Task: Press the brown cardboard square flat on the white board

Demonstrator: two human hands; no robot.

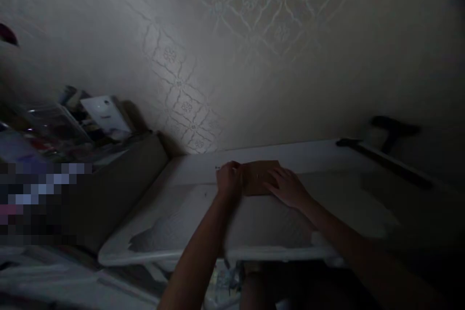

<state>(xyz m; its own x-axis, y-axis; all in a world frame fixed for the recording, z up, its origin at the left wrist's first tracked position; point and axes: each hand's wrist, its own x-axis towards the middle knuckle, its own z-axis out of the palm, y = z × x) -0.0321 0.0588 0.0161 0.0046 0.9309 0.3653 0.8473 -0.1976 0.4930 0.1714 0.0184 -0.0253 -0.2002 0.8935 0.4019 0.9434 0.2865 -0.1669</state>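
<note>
A thin, flat, rectangular brown piece, perhaps card or paper, [256,185] is at the back part of a white table with a rounded front left corner [269,254], near the back edge. The left hand [228,178] is curled closed and grips the brown piece at its left end. The right hand [288,188] is loosely open, fingers spread over the brown piece's right end.

Behind the back edge rises a pale wall with a lattice-and-flower pattern [250,58]. A tall, dark, flat side panel [134,189] bounds the table's left edge. Beyond it, further left, stand a white box-like thing with a small dark round mark [103,114] and a clear plastic container [51,118], among blurred clutter. Along the right edge slants a long dark bar [394,167], with a blurred black T-shaped thing [394,128] beyond it. The forearms cross the table's front edge and cover parts of it; the right side is too dark to make out well.
</note>
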